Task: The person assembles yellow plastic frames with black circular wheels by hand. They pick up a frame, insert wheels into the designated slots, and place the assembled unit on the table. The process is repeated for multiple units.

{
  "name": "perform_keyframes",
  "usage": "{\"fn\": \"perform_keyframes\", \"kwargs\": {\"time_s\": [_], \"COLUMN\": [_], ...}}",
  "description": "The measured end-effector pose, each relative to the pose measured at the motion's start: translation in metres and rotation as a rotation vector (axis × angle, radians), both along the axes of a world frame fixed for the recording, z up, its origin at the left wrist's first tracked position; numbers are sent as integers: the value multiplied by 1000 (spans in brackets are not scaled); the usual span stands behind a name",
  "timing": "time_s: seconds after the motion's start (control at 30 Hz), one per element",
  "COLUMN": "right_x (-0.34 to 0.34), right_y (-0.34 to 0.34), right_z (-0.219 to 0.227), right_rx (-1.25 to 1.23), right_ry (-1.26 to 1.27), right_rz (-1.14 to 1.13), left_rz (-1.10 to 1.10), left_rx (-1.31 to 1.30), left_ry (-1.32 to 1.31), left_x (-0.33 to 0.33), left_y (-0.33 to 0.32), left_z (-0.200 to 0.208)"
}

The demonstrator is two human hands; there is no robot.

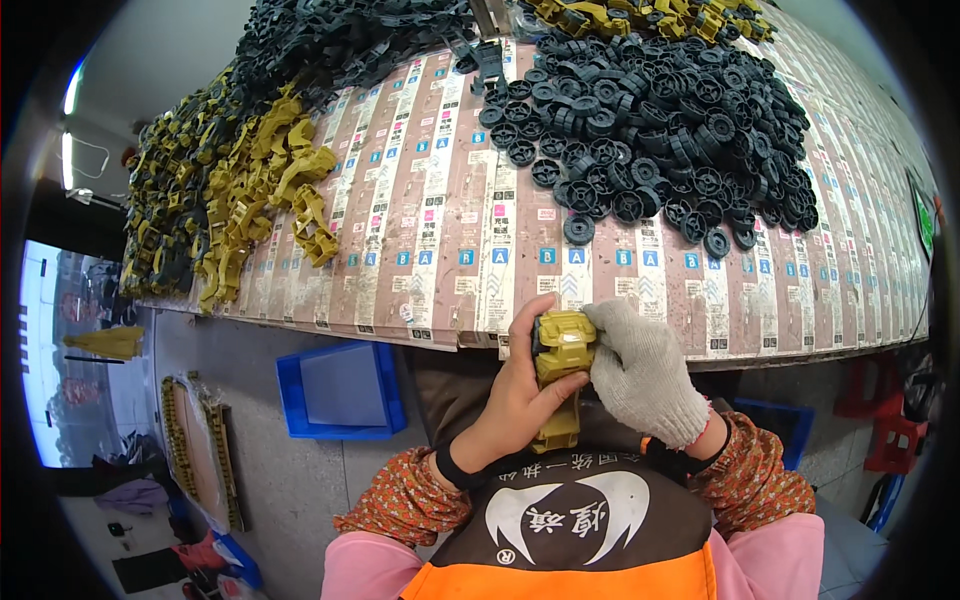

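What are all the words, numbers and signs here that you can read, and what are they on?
Brown apron: white writing and a curved white emblem; I won't copy the words out.
Table covering: single letters in blue squares, pale blue arrows and pink labels; I won't copy those either. Much smaller print is too tiny to read.
Yellow part in the left hand: no writing that I can see.
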State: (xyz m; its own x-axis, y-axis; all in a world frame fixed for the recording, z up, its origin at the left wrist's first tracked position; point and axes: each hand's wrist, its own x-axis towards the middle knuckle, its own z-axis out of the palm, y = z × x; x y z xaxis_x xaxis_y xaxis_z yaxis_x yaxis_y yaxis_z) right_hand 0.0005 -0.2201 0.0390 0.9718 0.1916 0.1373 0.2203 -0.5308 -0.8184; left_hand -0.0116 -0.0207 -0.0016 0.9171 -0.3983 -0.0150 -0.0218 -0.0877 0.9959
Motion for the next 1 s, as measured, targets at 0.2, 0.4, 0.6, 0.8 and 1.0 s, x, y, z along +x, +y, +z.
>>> {"fn": "perform_keyframes", "kwargs": {"time_s": [0.2, 0.4, 0.6, 0.8, 1.0], "right_x": [17, 90, 122, 102, 31], "right_y": [-5, -7, -8, -10, -15], "right_z": [17, 20, -4, 5, 25], "right_rx": [133, -521, -883, -763, 147], "right_ry": [362, -239, -524, -427, 344], "right_rz": [79, 118, 350, 306, 336], "left_rz": [-11, 234, 408, 427, 491], "left_rx": [44, -314, -540, -680, -730], "left_ry": [-79, 249, 377, 435, 389], "left_x": [1, 16, 26, 22, 28], "left_y": [9, 14, 26, 27, 15], "left_z": [-10, 7, 18, 20, 22]}}
